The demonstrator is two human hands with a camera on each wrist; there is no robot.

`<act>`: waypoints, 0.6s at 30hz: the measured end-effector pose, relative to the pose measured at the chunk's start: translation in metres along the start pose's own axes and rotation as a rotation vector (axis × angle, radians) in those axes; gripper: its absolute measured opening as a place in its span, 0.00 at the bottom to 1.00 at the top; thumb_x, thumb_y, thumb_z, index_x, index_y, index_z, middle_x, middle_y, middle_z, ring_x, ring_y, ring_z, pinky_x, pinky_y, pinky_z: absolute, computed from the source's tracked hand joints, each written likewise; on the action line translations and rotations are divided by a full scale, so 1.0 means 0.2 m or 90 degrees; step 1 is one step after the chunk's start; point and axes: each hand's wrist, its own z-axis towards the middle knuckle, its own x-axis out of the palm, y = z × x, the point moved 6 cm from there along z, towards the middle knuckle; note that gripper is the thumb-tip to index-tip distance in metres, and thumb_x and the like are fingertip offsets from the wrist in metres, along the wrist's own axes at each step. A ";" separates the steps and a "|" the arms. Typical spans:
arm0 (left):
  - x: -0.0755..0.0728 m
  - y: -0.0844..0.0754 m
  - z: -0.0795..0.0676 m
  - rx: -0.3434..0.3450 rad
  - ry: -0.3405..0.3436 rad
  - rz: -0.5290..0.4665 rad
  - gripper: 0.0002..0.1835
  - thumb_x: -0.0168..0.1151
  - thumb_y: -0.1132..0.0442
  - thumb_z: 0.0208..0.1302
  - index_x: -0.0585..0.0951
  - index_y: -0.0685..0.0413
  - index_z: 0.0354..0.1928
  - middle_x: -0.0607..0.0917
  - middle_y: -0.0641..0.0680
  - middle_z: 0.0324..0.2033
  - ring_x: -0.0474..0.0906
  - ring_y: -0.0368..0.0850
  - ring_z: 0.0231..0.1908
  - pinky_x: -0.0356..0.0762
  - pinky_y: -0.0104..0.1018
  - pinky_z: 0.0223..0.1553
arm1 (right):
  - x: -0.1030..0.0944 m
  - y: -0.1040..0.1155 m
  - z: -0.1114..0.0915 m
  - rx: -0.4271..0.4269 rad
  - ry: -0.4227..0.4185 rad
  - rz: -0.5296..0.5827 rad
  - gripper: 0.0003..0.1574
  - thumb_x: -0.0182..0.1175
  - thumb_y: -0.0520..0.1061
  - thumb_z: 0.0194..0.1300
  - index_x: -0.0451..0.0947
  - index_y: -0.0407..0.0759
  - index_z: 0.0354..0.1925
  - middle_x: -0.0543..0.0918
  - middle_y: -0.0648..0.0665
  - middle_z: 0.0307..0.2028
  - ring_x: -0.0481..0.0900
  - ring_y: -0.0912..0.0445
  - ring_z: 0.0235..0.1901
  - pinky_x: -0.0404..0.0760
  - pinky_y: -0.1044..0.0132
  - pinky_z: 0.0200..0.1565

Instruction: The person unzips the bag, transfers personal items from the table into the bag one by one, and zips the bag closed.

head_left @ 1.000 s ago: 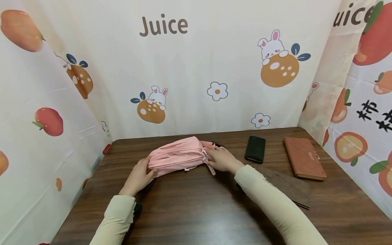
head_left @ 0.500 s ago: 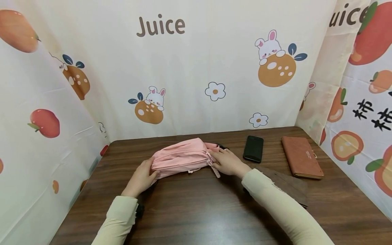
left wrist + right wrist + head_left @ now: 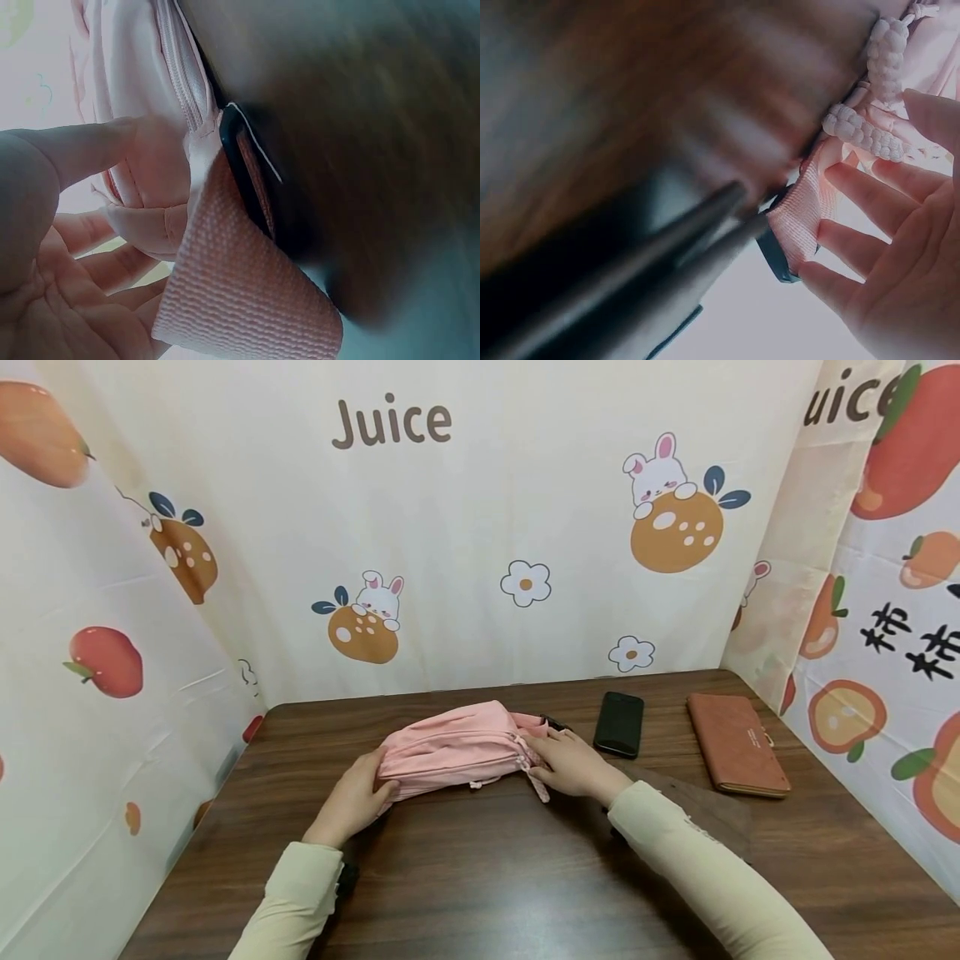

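Observation:
A pink waist bag (image 3: 453, 747) with zips lies at the back middle of the table. My left hand (image 3: 356, 797) grips its left end, thumb on the front and fingers behind. In the left wrist view, a pink webbing strap (image 3: 240, 277) loops through a black ring (image 3: 236, 157) beside that hand. At the bag's right end rests my right hand (image 3: 573, 764), its fingers fairly straight. The right wrist view shows their tips touching a strap (image 3: 799, 217), with the thumb close to braided zip pulls (image 3: 866, 135).
A black phone (image 3: 618, 724) lies right of the bag, and a reddish-brown wallet (image 3: 738, 743) farther right. Partly under the right forearm is a flat dark brown leather piece (image 3: 697, 802). Printed curtains (image 3: 450, 527) stand behind and at both sides of the wooden table (image 3: 465, 877).
Both hands and the pink waist bag have shifted a little to the right. The phone and wallet stay put on the table, while the head view has turned slightly.

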 end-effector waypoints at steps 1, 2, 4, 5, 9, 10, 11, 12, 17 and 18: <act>0.00 -0.01 0.00 0.002 -0.001 0.000 0.35 0.62 0.62 0.66 0.62 0.70 0.70 0.71 0.72 0.62 0.68 0.68 0.64 0.65 0.61 0.64 | 0.00 0.00 -0.01 0.001 0.001 0.001 0.39 0.58 0.53 0.69 0.60 0.43 0.73 0.72 0.37 0.67 0.60 0.36 0.71 0.55 0.36 0.69; 0.00 -0.01 0.00 0.006 -0.002 0.001 0.34 0.62 0.62 0.66 0.62 0.70 0.70 0.72 0.72 0.62 0.69 0.68 0.63 0.66 0.60 0.64 | 0.00 -0.01 -0.01 0.000 0.000 -0.002 0.39 0.58 0.52 0.69 0.60 0.43 0.73 0.72 0.37 0.67 0.60 0.36 0.71 0.55 0.36 0.69; 0.01 -0.02 0.00 0.011 -0.003 0.001 0.34 0.62 0.63 0.66 0.62 0.70 0.69 0.72 0.72 0.62 0.69 0.68 0.63 0.66 0.60 0.63 | -0.01 -0.01 -0.02 -0.003 -0.001 -0.006 0.39 0.58 0.53 0.69 0.60 0.43 0.73 0.72 0.37 0.67 0.61 0.35 0.71 0.56 0.35 0.68; 0.01 -0.03 0.00 0.011 -0.003 -0.001 0.34 0.62 0.62 0.66 0.63 0.70 0.69 0.72 0.72 0.62 0.69 0.68 0.63 0.66 0.60 0.63 | -0.01 -0.01 -0.03 -0.007 -0.003 -0.010 0.39 0.59 0.53 0.69 0.61 0.43 0.72 0.72 0.37 0.66 0.61 0.35 0.70 0.57 0.35 0.68; 0.02 -0.05 -0.01 0.017 0.001 0.001 0.34 0.63 0.63 0.65 0.63 0.69 0.69 0.73 0.72 0.62 0.70 0.68 0.63 0.67 0.60 0.63 | -0.02 -0.02 -0.05 -0.018 -0.001 -0.028 0.39 0.59 0.53 0.68 0.62 0.42 0.72 0.76 0.37 0.63 0.63 0.35 0.69 0.60 0.36 0.67; 0.02 -0.05 -0.01 0.019 0.002 0.001 0.34 0.63 0.63 0.65 0.63 0.69 0.69 0.73 0.72 0.62 0.70 0.68 0.63 0.67 0.60 0.63 | -0.02 -0.03 -0.05 -0.020 0.000 -0.035 0.39 0.59 0.52 0.68 0.62 0.41 0.71 0.77 0.37 0.62 0.64 0.35 0.69 0.61 0.37 0.66; 0.02 -0.05 -0.01 0.019 0.003 0.001 0.34 0.63 0.62 0.65 0.64 0.69 0.69 0.73 0.71 0.62 0.70 0.68 0.63 0.67 0.60 0.63 | -0.02 -0.03 -0.06 -0.020 0.003 -0.041 0.39 0.59 0.52 0.68 0.62 0.41 0.71 0.78 0.37 0.61 0.65 0.36 0.69 0.62 0.37 0.66; 0.02 -0.06 -0.01 0.021 0.003 0.003 0.34 0.63 0.62 0.65 0.64 0.69 0.69 0.73 0.71 0.62 0.70 0.68 0.63 0.67 0.60 0.63 | -0.02 -0.03 -0.07 -0.020 0.006 -0.045 0.39 0.59 0.52 0.68 0.62 0.41 0.71 0.79 0.37 0.60 0.65 0.36 0.68 0.62 0.37 0.66; 0.02 -0.07 -0.02 0.021 0.005 0.002 0.35 0.64 0.59 0.65 0.64 0.68 0.69 0.74 0.70 0.61 0.70 0.67 0.62 0.67 0.59 0.63 | -0.03 -0.04 -0.10 -0.025 0.012 -0.060 0.39 0.59 0.51 0.68 0.61 0.41 0.72 0.81 0.37 0.56 0.68 0.37 0.67 0.65 0.39 0.65; 0.02 -0.07 -0.02 0.023 0.005 0.004 0.34 0.63 0.60 0.65 0.64 0.68 0.69 0.74 0.70 0.61 0.70 0.67 0.62 0.67 0.60 0.63 | -0.03 -0.04 -0.11 -0.028 0.011 -0.062 0.39 0.59 0.51 0.68 0.61 0.42 0.72 0.82 0.37 0.56 0.68 0.38 0.67 0.66 0.39 0.65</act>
